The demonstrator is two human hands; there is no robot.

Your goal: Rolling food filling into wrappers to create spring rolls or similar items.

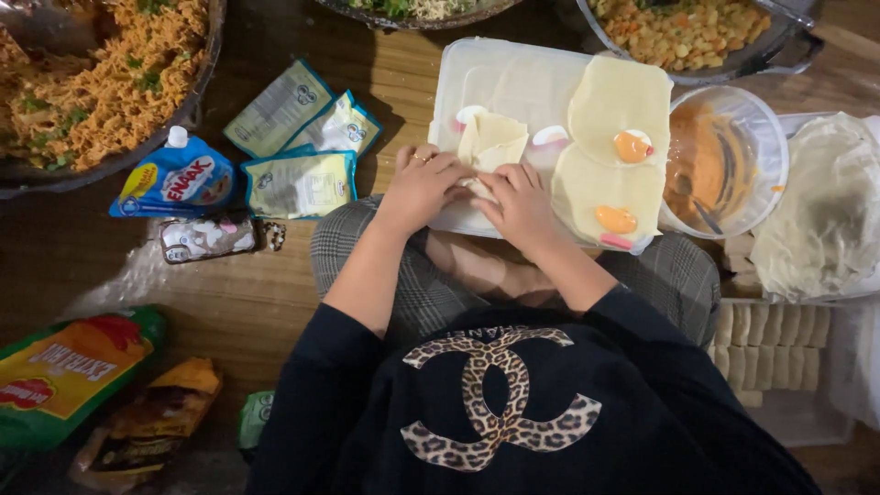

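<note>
My left hand point(423, 181) and my right hand point(519, 200) press together on a pale dough wrapper point(495, 139) that is partly folded on a white cutting board point(500, 78). Fingers of both hands pinch its near edge. Two more flat wrappers lie to the right, the far wrapper point(612, 103) and the near wrapper point(591, 188), each with a dab of orange sauce on it. A clear bowl of orange sauce point(724, 158) with a spoon stands just right of the board.
A big pan of orange noodles point(101, 82) fills the top left. Several small sachets point(298, 151) and a blue pouch point(174, 179) lie left of the board. A stack of wrappers point(825, 211), a tray of folded rolls point(770, 344) and a pot of filling point(683, 32) sit right.
</note>
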